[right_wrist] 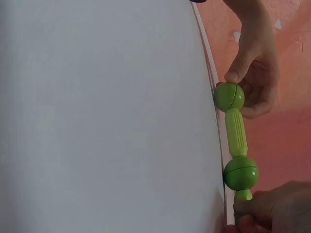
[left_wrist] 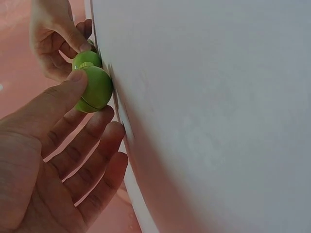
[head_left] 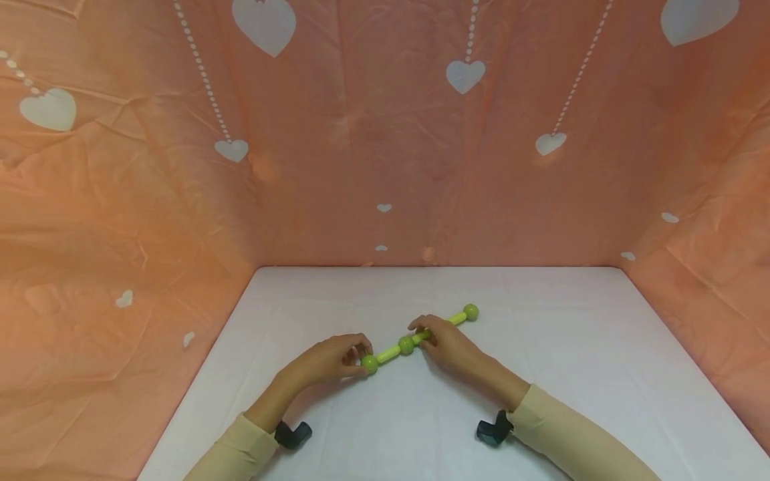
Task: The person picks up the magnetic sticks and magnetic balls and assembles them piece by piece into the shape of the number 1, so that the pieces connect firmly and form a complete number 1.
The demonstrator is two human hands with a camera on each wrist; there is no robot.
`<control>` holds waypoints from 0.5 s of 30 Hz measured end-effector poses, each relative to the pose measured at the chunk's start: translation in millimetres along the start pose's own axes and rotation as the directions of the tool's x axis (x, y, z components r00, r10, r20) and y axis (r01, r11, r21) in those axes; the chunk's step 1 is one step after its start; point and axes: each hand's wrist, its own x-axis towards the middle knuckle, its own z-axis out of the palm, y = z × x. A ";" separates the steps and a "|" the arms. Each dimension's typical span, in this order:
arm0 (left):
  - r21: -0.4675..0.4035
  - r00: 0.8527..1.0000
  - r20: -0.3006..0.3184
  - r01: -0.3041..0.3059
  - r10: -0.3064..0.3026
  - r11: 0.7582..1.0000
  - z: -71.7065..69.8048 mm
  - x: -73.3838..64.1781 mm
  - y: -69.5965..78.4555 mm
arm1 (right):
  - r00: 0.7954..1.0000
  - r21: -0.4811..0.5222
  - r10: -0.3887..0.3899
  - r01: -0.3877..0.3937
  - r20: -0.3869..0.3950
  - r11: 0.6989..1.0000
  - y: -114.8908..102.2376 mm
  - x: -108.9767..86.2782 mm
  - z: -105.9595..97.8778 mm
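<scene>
A straight chain of lime-green rods and darker green balls lies slantwise over the white table, its far end to the right. My left hand (head_left: 337, 359) pinches the near end ball (head_left: 369, 364) between thumb and fingertips. From that ball a ribbed rod (right_wrist: 236, 132) runs to a middle ball (right_wrist: 241, 173). Just past the middle ball, my right hand (head_left: 448, 341) grips the chain at a light green rod (right_wrist: 243, 195), covering part of it. Beyond the right hand, another rod (head_left: 458, 318) ends in the far ball (head_left: 471, 312). What lies under the right fingers is partly hidden.
The white tabletop (head_left: 541, 314) stretches around both hands. Orange cloth (head_left: 385, 147) with pale hearts hangs behind it and at both sides. A dark wrist device (head_left: 293, 435) sits at the left cuff, and a similar device (head_left: 494, 429) at the right cuff.
</scene>
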 end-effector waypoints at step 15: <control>-0.030 0.999 0.034 0.030 -0.029 0.999 5.0 5.9 12.8 | 0.999 -0.015 0.011 -0.011 -0.042 1.000 8.2 -8.7 -9.0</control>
